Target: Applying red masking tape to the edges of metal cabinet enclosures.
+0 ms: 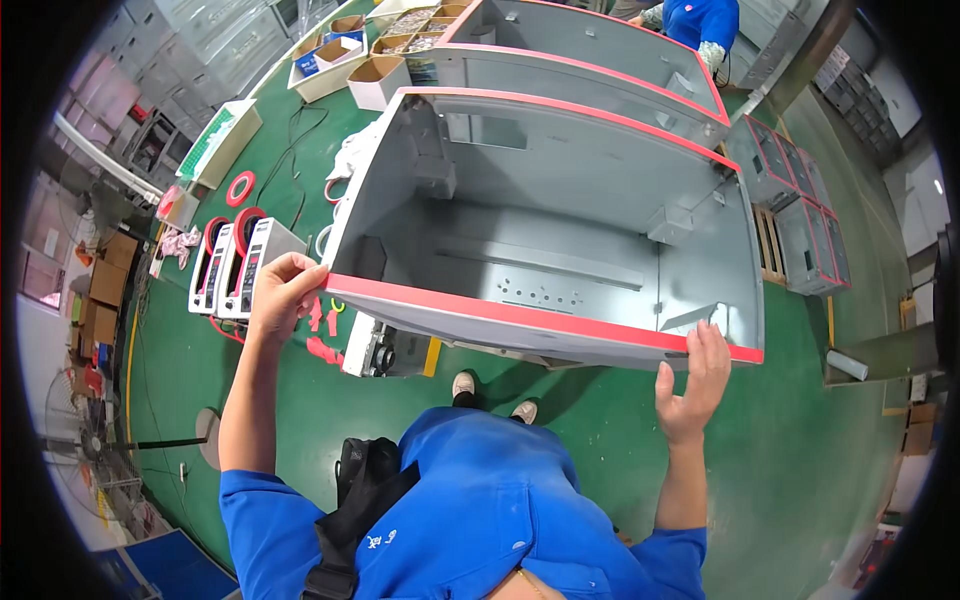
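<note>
A large grey metal cabinet box, its open side up, stands in front of me with red tape along its near edge. At the near left corner, the thumb and fingers of my left hand are pinched together on the end of this tape. My right hand lies against the near edge toward the right, fingers stretched out over the tape and thumb apart. Inside the box are brackets and a row of small holes. Red tape also runs along the far rim.
Behind stands another grey cabinet, with a person in blue beyond it. White tape dispensers and a red tape roll sit at left. Bins of small parts are at the back; more cabinets stand right.
</note>
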`<action>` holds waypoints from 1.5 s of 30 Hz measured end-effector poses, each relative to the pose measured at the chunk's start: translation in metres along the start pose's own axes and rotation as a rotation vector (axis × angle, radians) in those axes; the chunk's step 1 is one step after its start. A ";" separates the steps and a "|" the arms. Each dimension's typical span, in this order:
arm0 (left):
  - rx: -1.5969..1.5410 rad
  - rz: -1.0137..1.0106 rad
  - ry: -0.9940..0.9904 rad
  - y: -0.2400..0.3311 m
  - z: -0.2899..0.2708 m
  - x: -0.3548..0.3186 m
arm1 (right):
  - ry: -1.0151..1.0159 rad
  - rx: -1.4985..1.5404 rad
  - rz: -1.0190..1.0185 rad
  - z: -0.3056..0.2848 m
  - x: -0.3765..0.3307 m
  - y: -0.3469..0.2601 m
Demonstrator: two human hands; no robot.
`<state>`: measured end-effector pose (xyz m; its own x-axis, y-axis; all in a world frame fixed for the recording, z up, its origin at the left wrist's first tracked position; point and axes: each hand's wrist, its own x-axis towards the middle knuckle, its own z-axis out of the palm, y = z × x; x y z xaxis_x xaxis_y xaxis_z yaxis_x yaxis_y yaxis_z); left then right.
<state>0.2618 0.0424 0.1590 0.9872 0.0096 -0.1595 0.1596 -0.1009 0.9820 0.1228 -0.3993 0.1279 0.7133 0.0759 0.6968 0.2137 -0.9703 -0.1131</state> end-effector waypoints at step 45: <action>-0.057 -0.009 -0.023 0.002 0.001 -0.002 | -0.068 0.134 -0.167 0.051 0.032 -0.100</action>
<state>0.2600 0.0413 0.1617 0.9854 -0.0123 -0.1698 0.1691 -0.0443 0.9846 0.1583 -0.2881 0.1254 0.7033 0.2526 0.6645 0.4161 -0.9042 -0.0967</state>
